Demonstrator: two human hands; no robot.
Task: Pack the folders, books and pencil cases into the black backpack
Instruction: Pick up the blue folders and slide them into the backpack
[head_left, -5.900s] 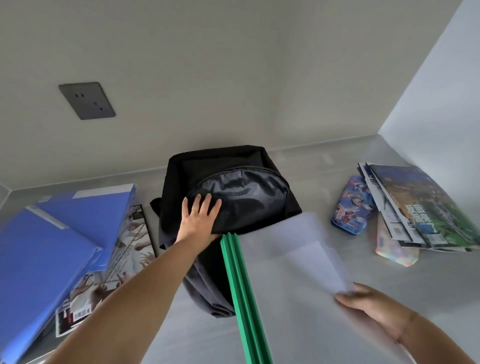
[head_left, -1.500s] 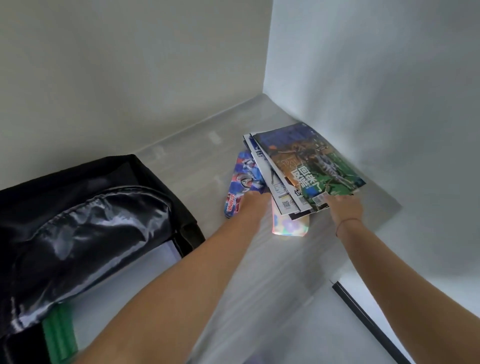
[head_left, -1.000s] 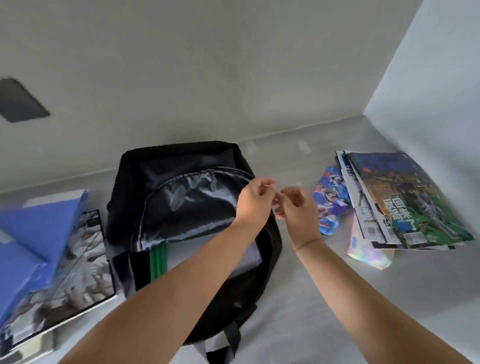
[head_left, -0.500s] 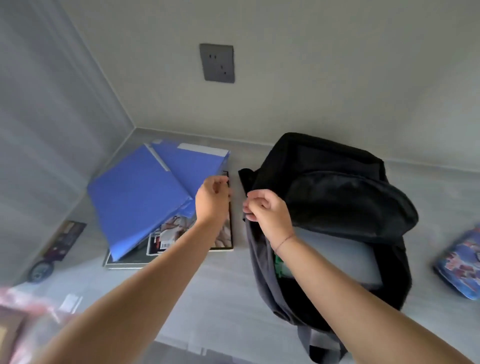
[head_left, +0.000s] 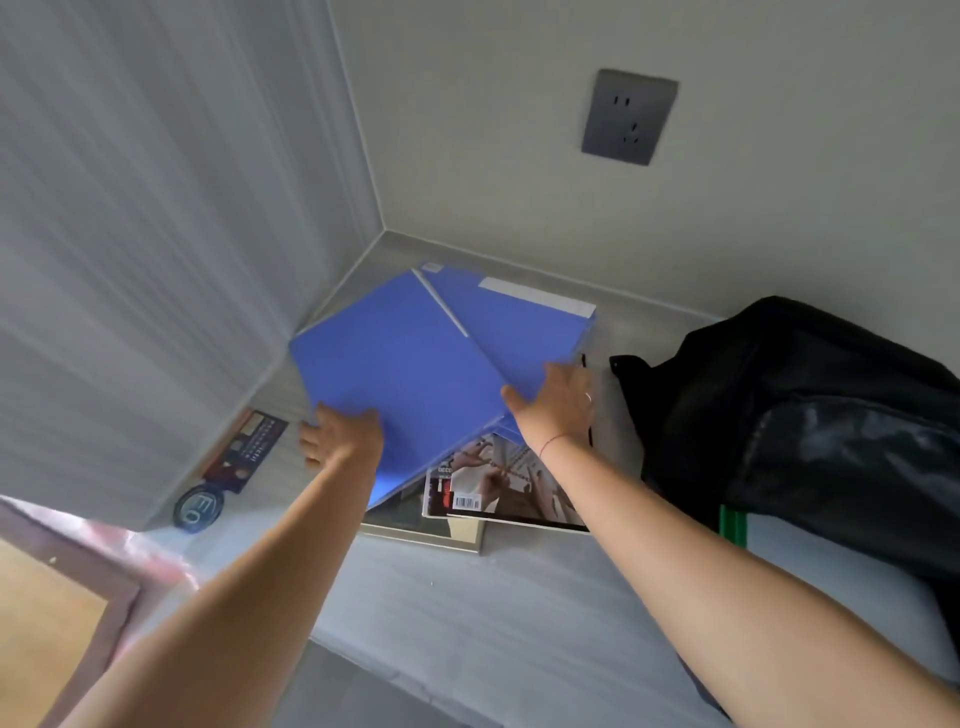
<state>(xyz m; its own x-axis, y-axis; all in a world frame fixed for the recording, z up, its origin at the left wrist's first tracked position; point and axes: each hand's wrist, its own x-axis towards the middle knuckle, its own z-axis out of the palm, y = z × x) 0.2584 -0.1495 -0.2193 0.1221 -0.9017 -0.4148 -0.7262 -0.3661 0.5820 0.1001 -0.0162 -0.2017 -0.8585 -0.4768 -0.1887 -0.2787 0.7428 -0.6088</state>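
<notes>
Two blue folders lie overlapped in the far left corner of the grey table, on a pile of books (head_left: 501, 486). My left hand (head_left: 340, 434) grips the near left corner of the top blue folder (head_left: 400, 374), thumb on its cover. At that folder's right edge, my right hand (head_left: 558, 402) holds on with the thumb on top and the fingers reaching over the lower blue folder (head_left: 524, 327). The black backpack (head_left: 810, 415) lies open at the right. A green folder spine (head_left: 732, 525) and a clear white folder (head_left: 831, 577) show in its mouth.
A grey panel (head_left: 156, 260) walls in the left side, close to the folders. A dark printed card (head_left: 244, 452) and a round blue badge (head_left: 198, 509) lie near the table's left front. A grey wall socket (head_left: 628, 117) sits on the back wall.
Both hands left the backpack's opening and moved left to the top blue folder, now holding its edges. My view swung left, so the pencil case on the right is out of sight.
</notes>
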